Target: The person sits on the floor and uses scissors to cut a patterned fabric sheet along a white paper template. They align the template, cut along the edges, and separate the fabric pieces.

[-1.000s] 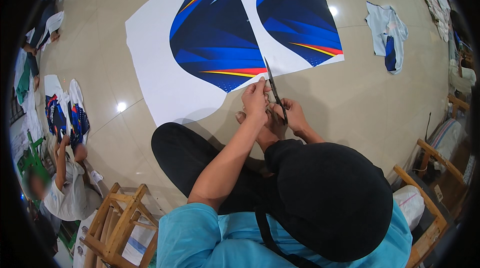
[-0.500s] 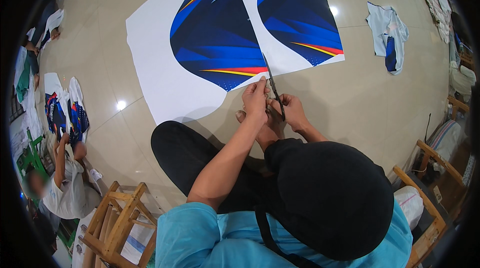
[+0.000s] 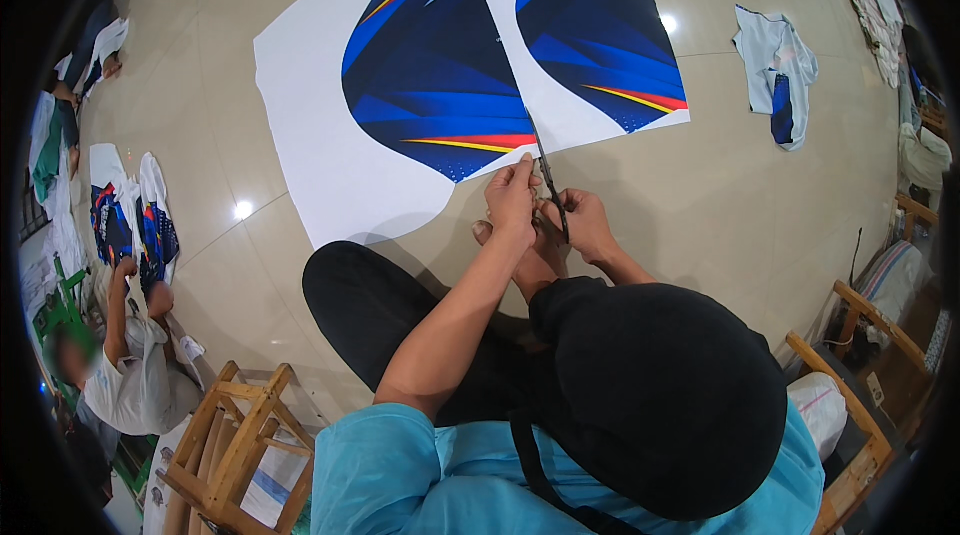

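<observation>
Glossy beige floor tiles (image 3: 300, 265) carry a large white sheet (image 3: 330, 145) printed with two blue curved panels (red and yellow streaks across each). A seated person in a turquoise top works at its near edge: the left hand (image 3: 512, 197) pinches the sheet's border, while the right hand (image 3: 585, 223) is clenched around a pair of scissors (image 3: 548, 180), blades pointing up the white strip between the panels. Another person (image 3: 130, 365) sits at far left, beside wooden chairs (image 3: 235, 440).

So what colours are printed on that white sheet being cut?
Head view: the white sheet carries two deep blue panels with red and yellow streaks.
</observation>
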A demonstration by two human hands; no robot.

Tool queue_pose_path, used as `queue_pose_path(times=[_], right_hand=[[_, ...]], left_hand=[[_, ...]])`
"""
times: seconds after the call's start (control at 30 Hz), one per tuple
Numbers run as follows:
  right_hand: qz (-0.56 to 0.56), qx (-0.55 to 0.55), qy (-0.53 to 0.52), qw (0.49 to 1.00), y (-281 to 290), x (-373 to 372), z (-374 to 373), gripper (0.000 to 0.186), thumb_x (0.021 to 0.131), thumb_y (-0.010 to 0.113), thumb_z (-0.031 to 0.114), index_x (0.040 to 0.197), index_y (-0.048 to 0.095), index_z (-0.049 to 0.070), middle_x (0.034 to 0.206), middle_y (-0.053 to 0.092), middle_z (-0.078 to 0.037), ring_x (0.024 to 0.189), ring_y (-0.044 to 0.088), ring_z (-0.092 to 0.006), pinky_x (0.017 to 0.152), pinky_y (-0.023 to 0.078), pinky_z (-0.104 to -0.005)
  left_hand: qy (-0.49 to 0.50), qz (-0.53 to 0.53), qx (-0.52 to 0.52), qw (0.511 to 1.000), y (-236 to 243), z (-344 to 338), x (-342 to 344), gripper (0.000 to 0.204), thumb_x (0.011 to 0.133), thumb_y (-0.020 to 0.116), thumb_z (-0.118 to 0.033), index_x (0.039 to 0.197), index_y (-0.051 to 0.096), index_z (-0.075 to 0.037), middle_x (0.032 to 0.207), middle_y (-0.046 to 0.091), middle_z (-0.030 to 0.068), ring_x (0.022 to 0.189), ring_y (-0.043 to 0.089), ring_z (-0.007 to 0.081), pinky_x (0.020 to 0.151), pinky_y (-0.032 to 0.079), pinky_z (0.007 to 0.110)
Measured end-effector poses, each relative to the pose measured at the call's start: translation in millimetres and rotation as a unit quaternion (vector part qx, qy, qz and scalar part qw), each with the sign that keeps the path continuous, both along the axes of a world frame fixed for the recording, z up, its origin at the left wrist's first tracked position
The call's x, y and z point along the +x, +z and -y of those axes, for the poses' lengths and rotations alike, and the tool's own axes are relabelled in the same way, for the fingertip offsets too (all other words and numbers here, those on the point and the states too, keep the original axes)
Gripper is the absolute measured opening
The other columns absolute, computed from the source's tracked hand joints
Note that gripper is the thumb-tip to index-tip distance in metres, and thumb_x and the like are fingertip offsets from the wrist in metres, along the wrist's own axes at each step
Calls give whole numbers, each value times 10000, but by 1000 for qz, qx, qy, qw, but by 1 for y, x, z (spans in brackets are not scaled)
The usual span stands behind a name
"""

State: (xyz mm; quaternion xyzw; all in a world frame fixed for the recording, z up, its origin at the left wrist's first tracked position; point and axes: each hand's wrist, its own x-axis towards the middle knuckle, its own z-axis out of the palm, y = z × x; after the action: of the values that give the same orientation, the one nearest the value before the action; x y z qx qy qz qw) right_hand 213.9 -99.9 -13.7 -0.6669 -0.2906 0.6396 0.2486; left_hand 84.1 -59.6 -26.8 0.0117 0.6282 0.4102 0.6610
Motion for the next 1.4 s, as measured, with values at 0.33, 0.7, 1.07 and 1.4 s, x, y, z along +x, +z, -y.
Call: queue_pose_path(times=[0.33,0.7,1.07,1.4], right_hand=[[-14,-9,-13,1000,11,-4,-4,379,897,829,312,757,597,47,613,597,-33,477,529,-97,443,388,-253],[-1,-16,-5,1000,7,-6,-37,479,855,833,476,746,613,65,616,593,-23,508,536,-97,465,375,-256],[12,-6,-3,1000,7,-11,-43,478,856,840,462,740,600,65,617,575,-15,497,523,-94,454,373,-256],[7,-1,-6,1000,6,-10,-41,499,850,851,472,732,599,57,616,578,-24,497,529,-95,446,388,-254]], left_hand=[[30,12,-13,999,4,-2,0,270,1044,649,-314,906,664,-82,710,593,-4,532,424,62,469,327,240],[5,14,7,1000,-1,5,-2,240,1034,674,-311,908,648,-109,664,474,-63,521,379,44,451,291,241],[15,16,16,1000,2,6,-3,268,1040,675,-307,907,665,-74,714,519,-56,571,405,38,486,292,238],[-6,6,15,1000,3,7,-3,276,1052,661,-321,921,654,-78,717,535,-48,571,419,37,479,298,237]])
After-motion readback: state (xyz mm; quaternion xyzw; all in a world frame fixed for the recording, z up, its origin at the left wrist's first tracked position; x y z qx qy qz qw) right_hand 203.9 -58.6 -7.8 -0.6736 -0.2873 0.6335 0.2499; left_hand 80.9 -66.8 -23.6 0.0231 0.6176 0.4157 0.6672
